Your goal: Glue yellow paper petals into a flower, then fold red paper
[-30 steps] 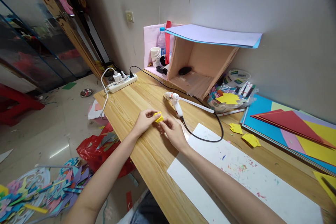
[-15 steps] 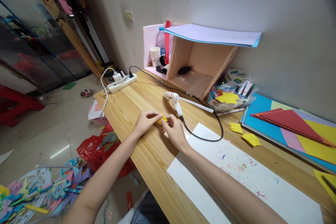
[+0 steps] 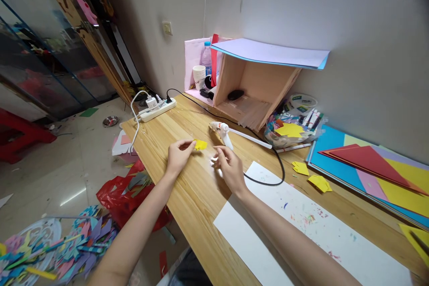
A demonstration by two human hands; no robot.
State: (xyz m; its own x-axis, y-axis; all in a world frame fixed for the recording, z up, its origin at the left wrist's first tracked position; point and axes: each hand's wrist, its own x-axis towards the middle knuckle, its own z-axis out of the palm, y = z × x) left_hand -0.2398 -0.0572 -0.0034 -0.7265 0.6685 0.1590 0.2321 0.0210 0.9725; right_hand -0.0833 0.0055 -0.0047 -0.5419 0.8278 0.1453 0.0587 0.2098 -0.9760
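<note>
One small bit of yellow paper [image 3: 201, 145] is pinched in the fingers of the left hand [image 3: 179, 158], just over the bench [image 3: 161, 136]. It pokes out toward 3 o'clock from those fingertips. Its long side seems to run from 9 to 3, but a part is hidden by the fingers.

The right hand [image 3: 231, 170] is apart from the paper. From its fingertips, the paper lies at about 9 o'clock, across a little gap. Those fingers are bent and loose, with no paper in them. A blurry white bit [image 3: 214, 160] is right by them, and I cannot tell if they hold it.

The glue gun [image 3: 224, 130] is at 2 o'clock from the paper, and the right hand is nearer to it. Its tip points to about 10, its white stick [image 3: 251, 137] goes out toward 4, and its handle comes down near the right fingers.
</note>
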